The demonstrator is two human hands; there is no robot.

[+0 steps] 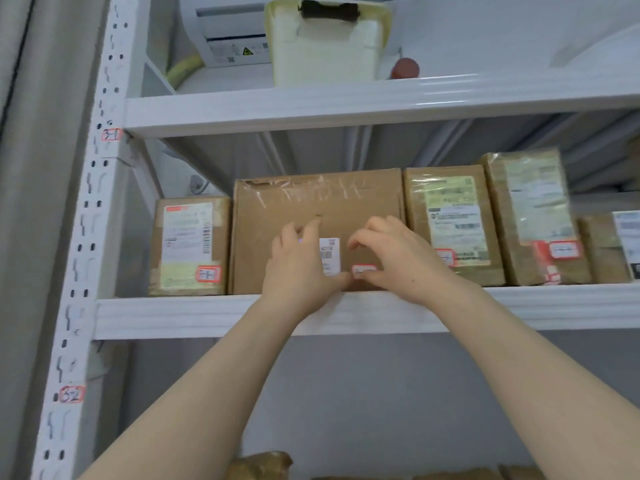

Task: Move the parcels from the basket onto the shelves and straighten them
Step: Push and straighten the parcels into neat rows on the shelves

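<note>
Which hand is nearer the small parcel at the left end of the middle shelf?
Left. The left hand rests on the front of the large box that stands next to the small parcel. The right hand touches the same box farther right.

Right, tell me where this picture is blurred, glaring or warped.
Head view: the tall parcel at right smears with motion blur; tape on the big box shows glare; the upper shelf edge gleams; the post leans from wide-angle distortion.

Large brown box [318,209] upright at front edge of middle shelf [173,315]. Small labelled box [190,245] touching left; taller labelled boxes [453,223] right.
</note>
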